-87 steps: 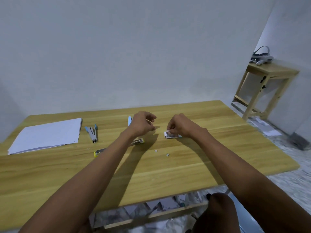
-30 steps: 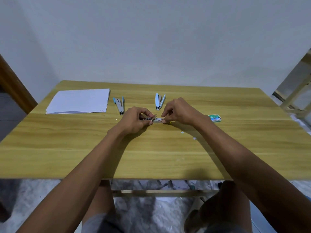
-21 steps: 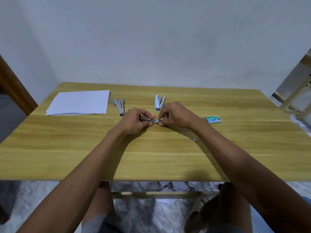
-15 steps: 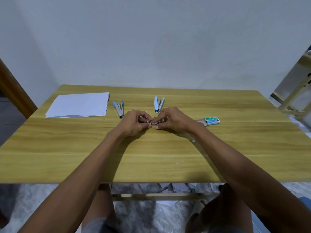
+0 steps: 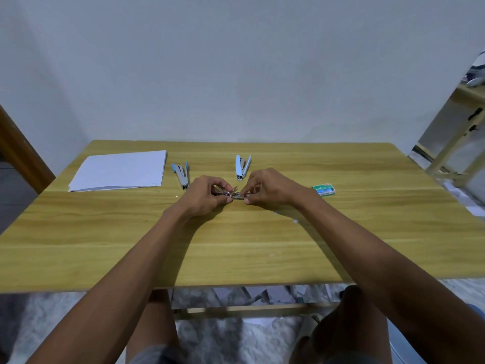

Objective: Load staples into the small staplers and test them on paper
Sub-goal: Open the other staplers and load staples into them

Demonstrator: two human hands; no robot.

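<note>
- Since half a second ago the right hand [image 5: 267, 186] has drawn slightly back to the right, so more of the metal stapler [image 5: 231, 194] shows between the two hands; the left hand [image 5: 203, 195] has barely shifted.
- Left hand: fingers curled round the stapler's left end, pinching it just above the table [image 5: 236, 253].
- Right hand: fingertips pinching the stapler's right end; whether a staple strip is in that pinch cannot be told.
- Stapler: bare silver, lying level between the hands, a small tab sticking up near its middle.
- Blue stapler [image 5: 242, 166]: on the table just beyond the gap between the hands, gaping open.
- Second blue stapler [image 5: 181, 174]: beyond and left of the left hand, also open.
- Paper [image 5: 120, 170]: a white stack farther left of that stapler.
- Staple box [image 5: 324, 189]: green, just right of the right wrist, near but apart from it.
- Small white scraps [image 5: 295, 221] lie near the right forearm.
</note>
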